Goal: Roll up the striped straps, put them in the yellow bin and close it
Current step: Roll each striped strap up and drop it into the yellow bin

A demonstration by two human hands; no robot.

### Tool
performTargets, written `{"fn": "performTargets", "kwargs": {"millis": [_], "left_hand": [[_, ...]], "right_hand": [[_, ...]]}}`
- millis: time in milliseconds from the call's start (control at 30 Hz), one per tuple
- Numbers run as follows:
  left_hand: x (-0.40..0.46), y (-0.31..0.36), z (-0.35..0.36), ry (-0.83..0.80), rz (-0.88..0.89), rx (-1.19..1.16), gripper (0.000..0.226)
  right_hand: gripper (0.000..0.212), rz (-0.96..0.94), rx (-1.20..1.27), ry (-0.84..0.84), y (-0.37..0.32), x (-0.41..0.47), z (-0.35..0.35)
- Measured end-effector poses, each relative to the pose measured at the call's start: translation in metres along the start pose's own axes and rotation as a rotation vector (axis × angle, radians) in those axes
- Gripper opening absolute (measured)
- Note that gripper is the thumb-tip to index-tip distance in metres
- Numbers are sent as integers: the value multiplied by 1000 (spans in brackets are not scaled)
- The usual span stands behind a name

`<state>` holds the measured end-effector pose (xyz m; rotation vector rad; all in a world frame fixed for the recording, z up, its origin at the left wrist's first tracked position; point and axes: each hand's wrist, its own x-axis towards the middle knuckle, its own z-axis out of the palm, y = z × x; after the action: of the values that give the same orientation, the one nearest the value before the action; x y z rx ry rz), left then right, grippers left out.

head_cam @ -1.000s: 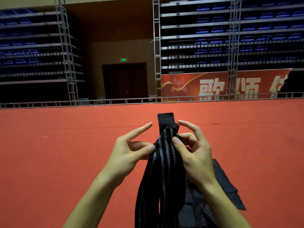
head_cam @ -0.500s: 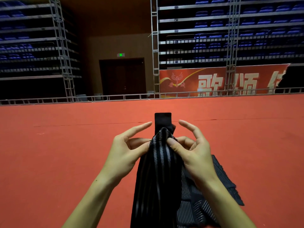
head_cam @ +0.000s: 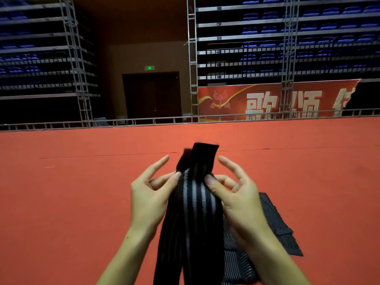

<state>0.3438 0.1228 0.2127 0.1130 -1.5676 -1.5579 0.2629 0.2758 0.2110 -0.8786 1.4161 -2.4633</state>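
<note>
An indoor arena: tiers of blue seats on metal scaffolding, a dark doorway under a green exit sign, a red banner with pale characters, and a wide red carpeted floor in front.

There is only the head view. Both hands are raised over the floor with one striped strap hanging between them toward the bottom edge. The left hand pinches the strap's left edge between thumb and middle fingers, its index finger held out straight. The right hand pinches the right edge with thumb on the near face and fingers curled behind, index likewise lifted. Above the thumbs stands the strap's plain black end tab, upright and slightly folded. More striped straps lie loose on the floor under the right forearm. The yellow bin is not in view.

This looks like the start of a roll. To do it well, I would fold the black tab down tightly over itself for a firm core, keep both edges level so the roll does not cone, and hold tension on the hanging length while the thumbs feed it round. A slack first turn would likely spring open in the bin.
</note>
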Motion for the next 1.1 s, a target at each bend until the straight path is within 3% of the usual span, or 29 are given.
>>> {"fn": "performTargets", "kwargs": {"millis": [233,367,533,700,800,867,967,1033,1100], "left_hand": [[-11,2,9,-117,-92,-131,52],[-10,3,5,-105,-127,-216,50],[-11,-2,6,-95,-143,-229,32],[-12,1,3,-84,-80,-89,42],[-8,7,0,-113,-54,-31,49],[-6,10,-2,-145,-54,-43,51],[-3,13,-2,-198,-44,-54,49],[-3,15,-1,-205,-39,-51,45],[-2,16,-2,-212,-45,-38,44]], "right_hand": [[66,95,6,40,14,4,5],[62,104,13,38,14,2,4],[55,67,-10,72,19,3,4],[50,11,-174,87,23,4,0],[46,-109,-438,77,19,10,-10],[48,-207,-532,13,9,16,-16],[38,-233,-381,-203,-7,25,-16],[26,-280,-384,-243,-9,30,-14],[28,-306,-384,-239,-3,33,-15]]}}
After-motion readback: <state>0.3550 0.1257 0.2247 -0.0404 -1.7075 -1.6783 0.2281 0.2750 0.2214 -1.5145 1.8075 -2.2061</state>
